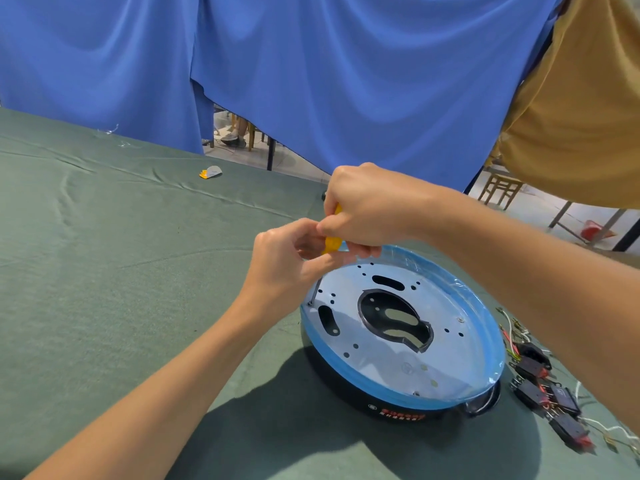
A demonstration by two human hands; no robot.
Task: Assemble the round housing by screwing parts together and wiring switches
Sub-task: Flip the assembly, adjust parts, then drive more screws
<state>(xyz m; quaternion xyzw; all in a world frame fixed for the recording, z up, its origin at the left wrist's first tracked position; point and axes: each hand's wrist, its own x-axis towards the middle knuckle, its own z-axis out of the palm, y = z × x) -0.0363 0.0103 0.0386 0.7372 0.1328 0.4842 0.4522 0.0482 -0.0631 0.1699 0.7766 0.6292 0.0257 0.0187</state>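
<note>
Yellow-and-grey plastic scrap (210, 172) upper centre-left on wrinkled green tablecloth (104, 271), left hand (282, 263) pinching yellow-handled screwdriver (331, 243), right hand (363, 206) gripping its top, tip on round black housing (346, 388) lower centre, black wired switches (533, 365) lower right, blue curtain (311, 81) behind.

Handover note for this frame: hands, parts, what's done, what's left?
Hands: the right hand grips the screwdriver by its handle; the left hand pinches it lower down.
Parts: the tip sits at the left edge of the plate, which lies in the housing on the table. The switches lie with loose wires to the housing's right, apart from it.
Done: plate seated.
Left: finish this screw, probably others, then wire the switches.
</note>
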